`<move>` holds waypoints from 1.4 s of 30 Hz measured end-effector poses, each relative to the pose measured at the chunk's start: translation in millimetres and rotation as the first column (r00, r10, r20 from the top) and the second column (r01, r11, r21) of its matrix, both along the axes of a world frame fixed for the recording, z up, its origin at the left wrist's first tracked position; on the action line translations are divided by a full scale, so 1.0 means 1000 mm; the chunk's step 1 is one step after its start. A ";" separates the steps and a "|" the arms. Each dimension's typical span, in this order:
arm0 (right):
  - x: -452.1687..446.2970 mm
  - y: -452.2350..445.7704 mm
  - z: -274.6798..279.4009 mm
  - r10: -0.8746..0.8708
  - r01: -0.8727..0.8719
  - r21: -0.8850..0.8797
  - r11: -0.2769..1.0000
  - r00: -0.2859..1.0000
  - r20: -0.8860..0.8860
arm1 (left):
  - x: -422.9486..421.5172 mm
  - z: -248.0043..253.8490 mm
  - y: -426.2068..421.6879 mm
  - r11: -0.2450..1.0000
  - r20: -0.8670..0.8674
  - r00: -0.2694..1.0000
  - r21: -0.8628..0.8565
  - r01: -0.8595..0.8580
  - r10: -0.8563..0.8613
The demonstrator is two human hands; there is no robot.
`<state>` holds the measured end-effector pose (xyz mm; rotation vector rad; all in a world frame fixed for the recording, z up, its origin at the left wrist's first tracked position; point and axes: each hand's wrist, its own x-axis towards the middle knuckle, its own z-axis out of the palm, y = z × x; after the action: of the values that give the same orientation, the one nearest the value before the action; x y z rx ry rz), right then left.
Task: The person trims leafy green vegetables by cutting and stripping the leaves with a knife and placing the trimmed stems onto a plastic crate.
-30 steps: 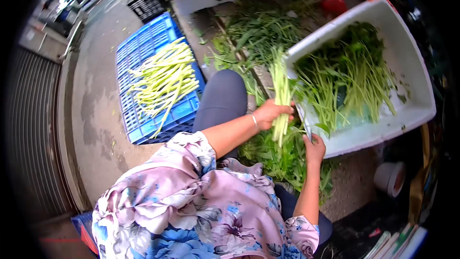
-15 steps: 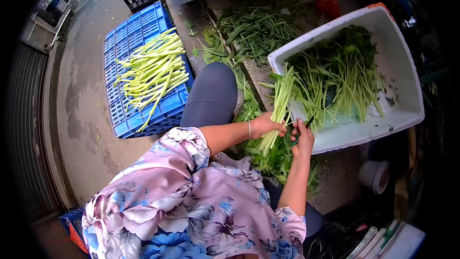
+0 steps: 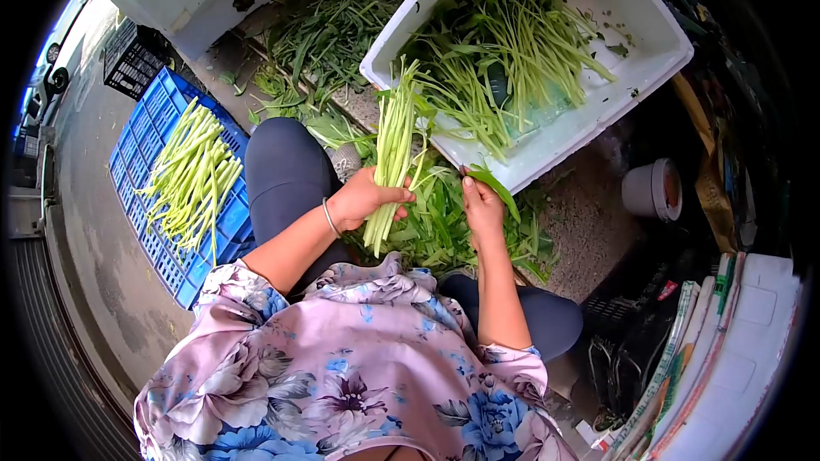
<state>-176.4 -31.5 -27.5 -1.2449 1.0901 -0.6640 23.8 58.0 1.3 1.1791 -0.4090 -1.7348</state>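
My left hand (image 3: 369, 200) is wrapped round a bundle of pale green stems (image 3: 395, 141), held nearly upright. To its right, my right hand (image 3: 483, 209) pinches a green leaf (image 3: 495, 188); something small and dark shows at its fingertips, too small to name. Loose leaves (image 3: 440, 226) lie heaped on the ground below and between both hands. Beyond them, leafy stems (image 3: 521, 47) fill part of a white foam box (image 3: 564, 149). Cut, leafless stems (image 3: 192, 175) are piled on a blue crate (image 3: 132, 154) at the left.
Dark green leaves (image 3: 329, 38) lie behind my left knee. A second white foam box (image 3: 192, 0) and a black crate (image 3: 132, 60) stand at the back left. At the right are a white bucket (image 3: 651, 190) and white foam pieces (image 3: 735, 358).
My right hand has moved away from the stem bundle and now has a leaf in its fingers. The view has turned, shifting the boxes and crate to the left.
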 end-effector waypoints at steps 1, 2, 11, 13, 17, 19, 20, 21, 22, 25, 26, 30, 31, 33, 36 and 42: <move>-0.006 0.000 0.009 -0.061 0.062 0.136 0.989 0.998 -0.011 | 0.005 0.008 0.003 1.000 0.015 1.000 -0.010 0.020 -0.020; -0.010 0.000 0.019 -0.117 0.120 0.269 0.956 0.993 -0.028 | 0.009 0.014 0.006 0.999 0.030 0.999 -0.019 0.037 -0.036; 0.027 -0.028 0.015 -0.021 -0.694 0.485 0.532 0.561 0.827 | 0.018 0.038 0.017 0.970 0.109 0.969 -0.077 0.230 -0.222; 0.033 -0.032 0.014 -0.061 -0.693 0.485 0.533 0.540 0.840 | 0.020 0.044 0.018 0.966 0.111 0.965 -0.076 0.248 -0.239; 0.029 -0.040 0.025 0.019 -0.739 0.437 0.513 0.519 0.855 | 0.029 0.055 0.020 0.948 0.074 0.947 -0.031 0.316 -0.313; 0.024 -0.044 0.030 0.125 -0.772 0.400 0.494 0.518 0.846 | 0.036 0.050 0.021 0.923 0.057 0.922 -0.034 0.384 -0.382; 0.024 -0.046 0.033 0.236 -0.806 0.350 0.478 0.501 0.832 | 0.037 0.049 0.022 0.924 0.051 0.923 -0.031 0.382 -0.380; 0.024 -0.045 0.037 0.229 -0.778 0.390 0.492 0.548 0.804 | 0.037 0.049 0.022 0.923 0.060 0.922 -0.039 0.384 -0.381; 0.024 -0.045 0.037 0.229 -0.778 0.393 0.491 0.550 0.803 | 0.038 0.051 0.021 0.921 0.070 0.921 -0.048 0.386 -0.382; 0.025 -0.045 0.040 0.251 -0.764 0.425 0.485 0.587 0.770 | 0.043 0.056 0.020 0.913 0.101 0.909 -0.029 0.408 -0.403; 0.025 -0.042 0.041 0.241 -0.757 0.421 0.500 0.588 0.772 | 0.044 0.057 0.021 0.916 0.124 0.910 -0.023 0.400 -0.395; 0.024 -0.038 0.042 0.291 -0.621 0.425 0.658 0.731 0.617 | 0.050 0.061 0.022 0.937 0.100 0.933 -0.008 0.348 -0.346; 0.024 -0.036 0.042 0.270 -0.586 0.428 0.688 0.755 0.598 | 0.053 0.057 0.023 0.945 0.082 0.941 0.002 0.328 -0.327; 0.025 -0.031 0.048 0.304 -0.491 0.408 0.770 0.844 0.442 | 0.055 0.059 0.022 0.957 0.050 0.956 0.036 0.289 -0.291; 0.018 -0.029 0.043 0.283 -0.313 0.291 0.904 0.949 0.141 | 0.061 0.063 0.025 0.953 0.016 0.954 0.042 0.300 -0.301; 0.013 0.000 0.047 0.722 -0.625 0.386 0.679 0.474 -0.503 | 0.079 0.047 0.024 0.987 -0.197 0.979 -0.136 -0.086 0.058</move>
<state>-163.3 -31.7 19.0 -1.6681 1.0017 0.5077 103.2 81.7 48.3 0.9035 -0.3628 -1.7081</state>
